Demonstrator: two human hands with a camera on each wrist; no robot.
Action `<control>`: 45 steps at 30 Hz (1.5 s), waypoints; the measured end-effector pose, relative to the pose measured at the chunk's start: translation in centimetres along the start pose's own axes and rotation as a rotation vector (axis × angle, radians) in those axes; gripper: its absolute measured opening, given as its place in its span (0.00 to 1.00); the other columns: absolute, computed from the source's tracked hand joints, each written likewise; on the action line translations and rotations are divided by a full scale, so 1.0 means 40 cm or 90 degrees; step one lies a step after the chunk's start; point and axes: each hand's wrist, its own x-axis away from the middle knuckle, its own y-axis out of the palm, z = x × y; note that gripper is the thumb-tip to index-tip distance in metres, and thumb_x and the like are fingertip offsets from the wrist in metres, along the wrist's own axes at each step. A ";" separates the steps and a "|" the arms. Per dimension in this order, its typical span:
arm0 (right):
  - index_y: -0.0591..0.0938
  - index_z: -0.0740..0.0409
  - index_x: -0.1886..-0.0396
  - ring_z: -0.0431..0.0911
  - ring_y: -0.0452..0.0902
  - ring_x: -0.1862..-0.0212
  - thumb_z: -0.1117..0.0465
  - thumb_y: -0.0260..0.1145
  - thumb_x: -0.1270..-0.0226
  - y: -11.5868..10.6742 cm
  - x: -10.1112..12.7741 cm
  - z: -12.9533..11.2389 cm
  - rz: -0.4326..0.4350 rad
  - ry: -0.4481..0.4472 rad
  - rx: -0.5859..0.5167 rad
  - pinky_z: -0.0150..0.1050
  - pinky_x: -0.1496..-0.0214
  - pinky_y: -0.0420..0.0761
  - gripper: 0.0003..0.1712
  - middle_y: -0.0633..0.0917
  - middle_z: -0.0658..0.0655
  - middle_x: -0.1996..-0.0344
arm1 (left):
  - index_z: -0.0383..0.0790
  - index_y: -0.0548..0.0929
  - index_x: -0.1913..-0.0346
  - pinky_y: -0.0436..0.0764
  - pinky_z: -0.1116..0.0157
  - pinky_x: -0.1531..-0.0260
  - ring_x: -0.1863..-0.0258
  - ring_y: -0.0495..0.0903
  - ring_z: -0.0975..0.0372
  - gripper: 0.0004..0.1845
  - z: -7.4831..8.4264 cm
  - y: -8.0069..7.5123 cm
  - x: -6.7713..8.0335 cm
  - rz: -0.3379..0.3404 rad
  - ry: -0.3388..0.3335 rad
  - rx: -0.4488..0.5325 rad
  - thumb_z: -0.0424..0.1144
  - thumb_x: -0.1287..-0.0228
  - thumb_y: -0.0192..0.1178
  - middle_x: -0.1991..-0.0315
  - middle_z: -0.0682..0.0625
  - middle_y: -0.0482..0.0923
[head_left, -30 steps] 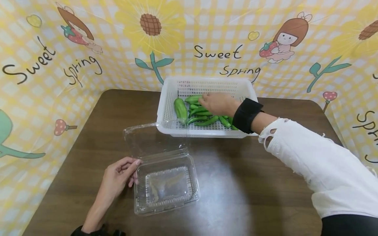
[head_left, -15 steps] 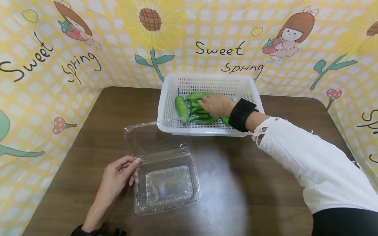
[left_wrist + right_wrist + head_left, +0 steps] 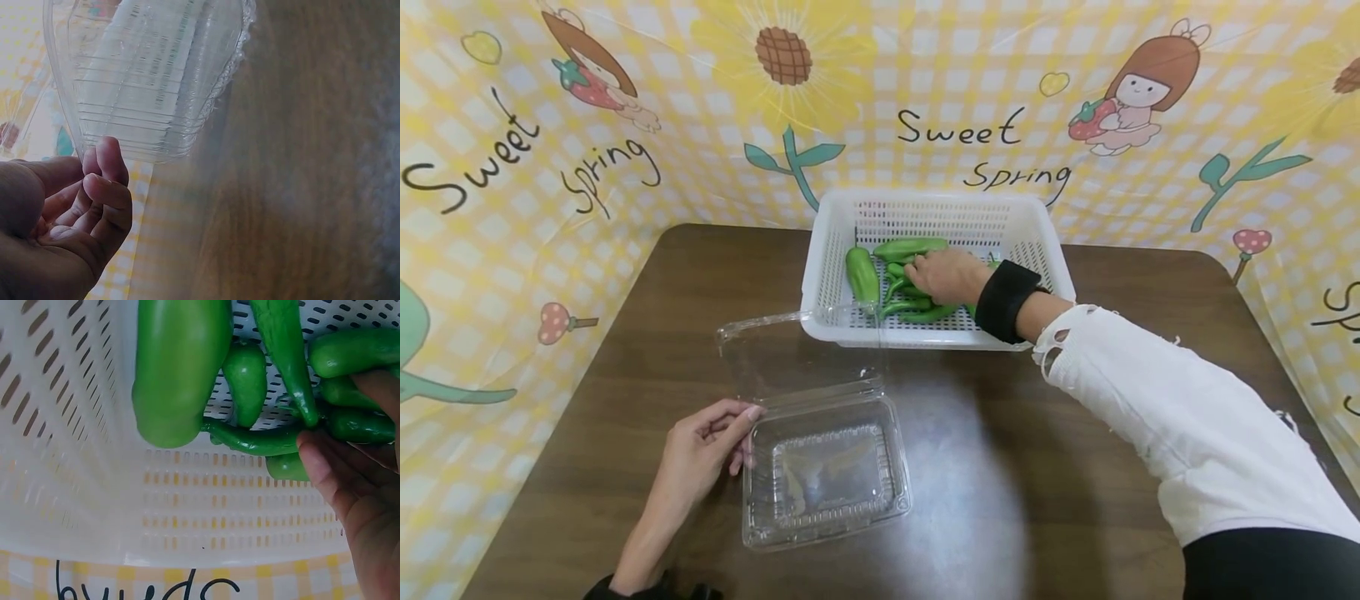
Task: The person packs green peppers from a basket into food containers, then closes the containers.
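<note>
In the head view, my left hand [image 3: 703,450] pinches the left rim of an open clear plastic clamshell box [image 3: 827,471], near the hinge of its raised lid [image 3: 801,354]. The left wrist view shows thumb and fingertips at the edge of the clear plastic [image 3: 137,94]. My right hand [image 3: 953,275] is down inside a white slotted basket [image 3: 925,337], over several green peppers [image 3: 928,315]. From the right wrist, its fingers [image 3: 319,462] and thumb reach around dark green peppers [image 3: 359,425], fingertips right at a slender pepper's tip [image 3: 300,394].
Beside the right hand, a large light green pepper [image 3: 181,369] lies in the basket. Another thick pepper [image 3: 862,277] lies at the basket's left end. A brown wooden table [image 3: 985,467] carries both containers. Yellow checked cloth [image 3: 700,125] hangs behind and at the sides.
My right hand has shifted slightly left and lower among the peppers in the basket. The left hand keeps its hold on the clamshell box, which stays in place.
</note>
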 end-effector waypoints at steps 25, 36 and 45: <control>0.64 0.68 0.28 0.53 0.81 0.52 0.57 0.61 0.26 0.001 -0.005 -0.012 -0.036 0.029 -0.016 0.41 0.53 0.86 0.34 0.78 0.66 0.44 | 0.33 0.84 0.57 0.77 0.63 0.89 0.88 0.77 0.56 0.09 -0.007 0.000 0.007 0.004 0.001 0.002 0.38 0.28 0.60 0.82 0.46 0.79; 0.63 0.69 0.29 0.54 0.79 0.48 0.53 0.64 0.29 -0.003 -0.012 -0.004 -0.078 0.036 -0.076 0.44 0.45 0.83 0.38 0.77 0.65 0.42 | 0.33 0.84 0.57 0.77 0.63 0.89 0.88 0.77 0.57 0.09 -0.005 0.003 0.008 0.002 0.001 0.002 0.38 0.28 0.59 0.82 0.46 0.79; 0.62 0.70 0.28 0.55 0.76 0.40 0.54 0.65 0.30 -0.009 -0.004 0.009 -0.091 0.050 -0.104 0.44 0.37 0.79 0.39 0.74 0.67 0.36 | 0.33 0.84 0.56 0.78 0.63 0.89 0.88 0.78 0.58 0.10 -0.001 0.000 0.004 0.000 -0.001 0.004 0.38 0.28 0.59 0.82 0.46 0.78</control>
